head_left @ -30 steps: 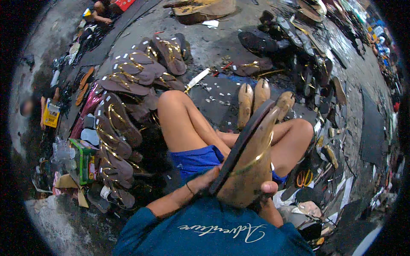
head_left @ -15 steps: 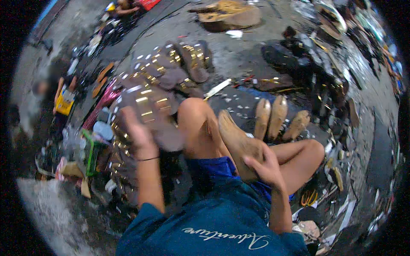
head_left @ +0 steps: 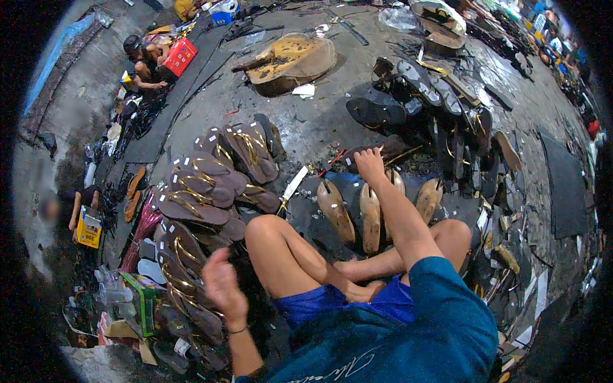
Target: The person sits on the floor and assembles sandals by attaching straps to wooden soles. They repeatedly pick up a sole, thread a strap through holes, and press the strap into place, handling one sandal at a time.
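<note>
**Sandal soles on a workshop floor, right arm stretched forward**

Setting: dark, stained concrete floor (head_left: 319,127), littered with scraps; the person sits on it cross-legged, bare knees up, blue shorts, teal shirt.

Right hand (head_left: 369,165): arm fully extended over the right knee. Fingers curled down onto the far tip of the middle tan sole (head_left: 370,214), which lies flat in a row of tan soles (head_left: 336,210) just past the knees. Whether the fingers pinch the tip or only rest on it cannot be told; the palm side is hidden.

Left hand (head_left: 220,287): raised beside the left knee, fingers loosely half-bent, holding nothing, touching nothing. Slightly blurred. A thin band sits on the wrist.

Nearest to the left hand: pile of brown sandals with gold straps (head_left: 211,191), overlapping, fanned out on the floor.

Further off: dark soles (head_left: 408,96) in a heap beyond the right hand; green box (head_left: 142,300) at lower left, partly buried.
</note>
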Available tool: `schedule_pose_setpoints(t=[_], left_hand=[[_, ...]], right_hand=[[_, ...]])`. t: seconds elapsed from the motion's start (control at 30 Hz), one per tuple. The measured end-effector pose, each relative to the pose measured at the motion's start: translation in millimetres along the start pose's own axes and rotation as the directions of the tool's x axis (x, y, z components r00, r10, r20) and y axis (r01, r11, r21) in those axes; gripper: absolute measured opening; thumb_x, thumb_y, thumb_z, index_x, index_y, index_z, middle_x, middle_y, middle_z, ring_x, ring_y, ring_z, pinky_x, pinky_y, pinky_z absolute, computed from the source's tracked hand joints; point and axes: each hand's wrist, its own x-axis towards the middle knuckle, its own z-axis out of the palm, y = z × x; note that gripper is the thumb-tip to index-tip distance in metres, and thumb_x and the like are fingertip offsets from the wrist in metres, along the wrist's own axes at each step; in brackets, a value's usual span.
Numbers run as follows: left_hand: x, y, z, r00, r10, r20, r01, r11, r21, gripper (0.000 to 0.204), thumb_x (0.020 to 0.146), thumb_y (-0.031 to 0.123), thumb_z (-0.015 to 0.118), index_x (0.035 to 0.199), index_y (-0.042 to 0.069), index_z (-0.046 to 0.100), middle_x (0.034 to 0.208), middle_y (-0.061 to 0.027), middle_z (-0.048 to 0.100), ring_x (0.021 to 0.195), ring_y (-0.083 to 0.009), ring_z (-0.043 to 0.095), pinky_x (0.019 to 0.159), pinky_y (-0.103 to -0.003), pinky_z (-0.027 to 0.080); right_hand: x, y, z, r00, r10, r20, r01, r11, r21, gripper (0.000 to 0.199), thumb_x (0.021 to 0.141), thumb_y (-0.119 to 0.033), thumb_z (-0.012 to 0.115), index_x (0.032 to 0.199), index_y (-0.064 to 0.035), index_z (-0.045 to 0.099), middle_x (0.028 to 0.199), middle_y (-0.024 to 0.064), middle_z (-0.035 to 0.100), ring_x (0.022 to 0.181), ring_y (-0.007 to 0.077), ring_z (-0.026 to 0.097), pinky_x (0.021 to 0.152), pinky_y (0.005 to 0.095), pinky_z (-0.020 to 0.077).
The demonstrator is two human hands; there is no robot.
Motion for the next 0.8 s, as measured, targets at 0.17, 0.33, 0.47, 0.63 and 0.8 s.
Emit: schedule_pose_setpoints(t=[0.17,0.33,0.47,0.63,0.8], left_hand=[[-8,22,103,0.973,0.093,0.21,-0.061,0.986,-0.154,0.042,0.085,0.001,0.064,0.125,-0.003,0.052,0.124,-0.0131,0.055,0.122,-0.024,0.05,0.106,-0.037,0.038],[-22,73,97,0.804,0.141,0.578,-0.146,0.989,-0.038,0.067,0.074,0.003,0.073,0.135,-0.002,0.045,0.123,-0.0175,0.061,0.116,-0.0295,0.059,0.1,-0.039,0.046],[-52,92,51,0.562,0.274,0.78,-0.181,0.961,-0.208,0.061,0.073,0.005,0.075,0.13,-0.002,0.053,0.107,-0.0148,0.067,0.102,-0.0288,0.066,0.093,-0.038,0.051],[-70,74,26,0.452,0.245,0.858,-0.19,0.966,-0.176,0.059,0.072,0.005,0.075,0.127,-0.002,0.055,0.117,-0.0163,0.065,0.108,-0.0304,0.063,0.096,-0.039,0.049],[-80,64,20,0.435,0.272,0.858,-0.179,0.96,-0.214,0.054,0.073,0.007,0.073,0.123,-0.001,0.058,0.115,-0.0131,0.066,0.107,-0.0303,0.063,0.094,-0.039,0.05]], right_hand=[[-68,-57,-139,0.915,0.277,-0.295,0.117,0.517,0.848,0.02,0.086,-0.015,0.065,0.103,-0.0047,0.063,0.093,0.0124,0.067,0.091,0.028,0.065,0.081,0.0402,0.0493],[-255,-108,-234,0.984,0.169,-0.056,0.067,-0.057,0.996,0.03,0.078,-0.008,0.075,0.103,-0.0002,0.06,0.095,0.0135,0.062,0.091,0.0248,0.061,0.083,0.0379,0.0487],[-311,-97,-258,0.944,0.135,-0.302,0.29,0.107,0.951,0.045,0.074,-0.011,0.08,0.113,-0.0021,0.058,0.1,0.0117,0.064,0.103,0.03,0.06,0.09,0.0399,0.0471],[-327,-95,-255,0.936,-0.261,-0.238,0.291,0.192,0.937,0.053,0.066,-0.007,0.078,0.116,-0.0037,0.061,0.109,0.0094,0.061,0.105,0.0274,0.06,0.091,0.0411,0.0464],[-321,-87,-277,0.87,-0.474,-0.136,0.301,0.291,0.908,0.061,0.063,-0.006,0.075,0.122,-0.0074,0.061,0.108,0.0087,0.061,0.108,0.0283,0.059,0.093,0.0418,0.046]])
